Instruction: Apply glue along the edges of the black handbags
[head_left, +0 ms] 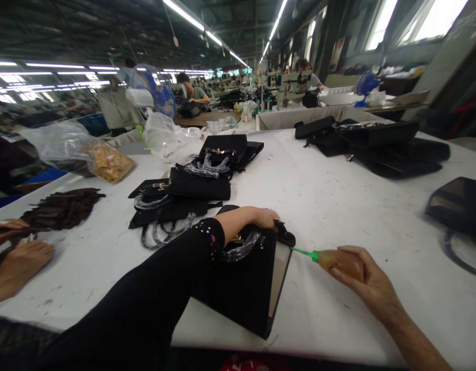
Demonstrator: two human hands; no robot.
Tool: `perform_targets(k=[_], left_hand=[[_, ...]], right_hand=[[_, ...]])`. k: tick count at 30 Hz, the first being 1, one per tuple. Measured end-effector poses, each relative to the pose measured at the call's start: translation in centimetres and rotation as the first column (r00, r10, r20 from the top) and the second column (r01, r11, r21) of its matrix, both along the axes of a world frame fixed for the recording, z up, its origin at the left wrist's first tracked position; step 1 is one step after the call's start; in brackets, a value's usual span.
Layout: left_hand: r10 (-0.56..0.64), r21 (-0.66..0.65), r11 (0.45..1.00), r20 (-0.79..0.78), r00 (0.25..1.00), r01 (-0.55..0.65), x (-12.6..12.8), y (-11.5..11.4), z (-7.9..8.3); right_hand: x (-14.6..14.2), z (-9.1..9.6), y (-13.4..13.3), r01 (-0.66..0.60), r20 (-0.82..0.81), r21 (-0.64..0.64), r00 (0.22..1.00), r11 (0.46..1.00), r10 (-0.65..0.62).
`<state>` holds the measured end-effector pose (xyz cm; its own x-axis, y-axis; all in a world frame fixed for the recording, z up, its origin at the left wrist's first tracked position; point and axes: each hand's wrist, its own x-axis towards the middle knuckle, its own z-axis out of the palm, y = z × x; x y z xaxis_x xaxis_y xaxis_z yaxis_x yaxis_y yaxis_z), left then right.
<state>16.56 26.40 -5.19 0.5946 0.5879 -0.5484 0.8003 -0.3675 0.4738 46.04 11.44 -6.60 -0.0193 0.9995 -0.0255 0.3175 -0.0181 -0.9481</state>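
Observation:
A black handbag (238, 288) lies on the white table in front of me, its plastic-wrapped handle (243, 248) on top. Reaching across it, my left hand (265, 218) is closed on the bag's far edge, by a loose black flap (285, 234); its fingertips are partly hidden. A beige side panel (279, 273) shows along the bag's right side. My right hand (371, 281) is wrapped round a squeeze bottle (344, 264) of amber liquid. The bottle's thin green nozzle (305, 252) points left, its tip at the upper corner of the beige panel.
Black bags (199, 183) with wrapped handles are piled beyond my left arm. More black bags (377, 144) lie at the far right, and another bag (460, 206) nearer. At left, another person's hands (23, 260) are beside dark brown strips (63, 208). Plastic bags (110, 159) line the back left.

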Motion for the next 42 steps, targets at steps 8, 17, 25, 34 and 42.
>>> perform_targets(k=[8, 17, 25, 34, 42], left_hand=[[-0.025, 0.076, 0.997, -0.004, 1.000, 0.025, -0.2, -0.4, -0.6], [-0.054, 0.100, 0.993, -0.019, 0.998, 0.056, -0.1, -0.5, -0.4], [-0.075, 0.112, 0.991, -0.018, 0.997, 0.077, -0.2, -0.5, -0.6], [-0.100, 0.168, 0.980, -0.059, 0.993, 0.109, 0.0, -1.1, 0.0], [-0.110, 0.274, 0.951, -0.130, 0.985, 0.143, 0.2, -1.9, 1.3]], right_hand=[[0.3, 0.1, 0.1, -0.145, 0.056, 0.038, 0.988, 0.989, 0.142], [0.8, -0.6, 0.6, -0.162, 0.076, 0.017, 0.984, 0.987, 0.160], [1.0, -0.1, -0.2, -0.221, 0.117, -0.027, 0.968, 0.975, 0.222], [0.4, -0.9, -0.4, -0.147, 0.147, 0.068, 0.980, 0.987, 0.136], [0.2, -1.4, -0.6, -0.087, 0.114, 0.068, 0.990, 0.994, 0.079]])
